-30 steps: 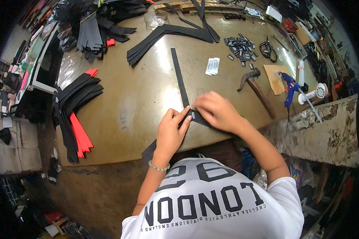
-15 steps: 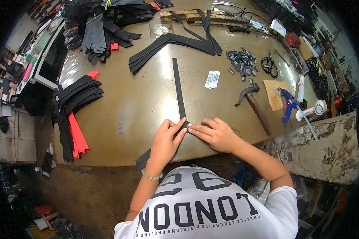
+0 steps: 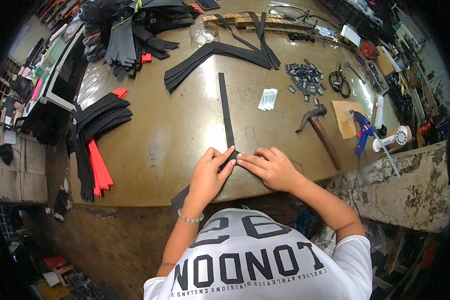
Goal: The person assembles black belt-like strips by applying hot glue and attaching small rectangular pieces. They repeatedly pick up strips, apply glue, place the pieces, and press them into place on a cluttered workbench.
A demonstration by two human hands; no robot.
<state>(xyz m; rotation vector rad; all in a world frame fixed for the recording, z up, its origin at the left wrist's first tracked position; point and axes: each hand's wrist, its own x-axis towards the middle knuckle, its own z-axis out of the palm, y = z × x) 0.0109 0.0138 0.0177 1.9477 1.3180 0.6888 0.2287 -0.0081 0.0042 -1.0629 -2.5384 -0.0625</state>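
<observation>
A black webbing strap (image 3: 224, 107) lies on the table, running away from me in a nearly straight line. At its near part, my left hand (image 3: 208, 172) pinches it between thumb and forefinger. Close against it on the other side, my right hand (image 3: 269, 169) presses its thumb and fingers together on the strap at the same spot. The bit between my fingertips is mostly hidden. Beside my left forearm, a dark ribbed strip end (image 3: 180, 199) sticks out over the table's near edge.
Stacks of bent black straps lie at the far middle (image 3: 210, 52) and left (image 3: 102, 117), red strips (image 3: 101, 170) under the latter. To the right are white labels (image 3: 268, 99), small dark clips (image 3: 305, 77), scissors (image 3: 340, 82), a hammer (image 3: 321, 132) and a blue glue gun (image 3: 363, 132).
The view has shifted very slightly. Both hands keep the same hold on the strap, with hardly any finger movement.
</observation>
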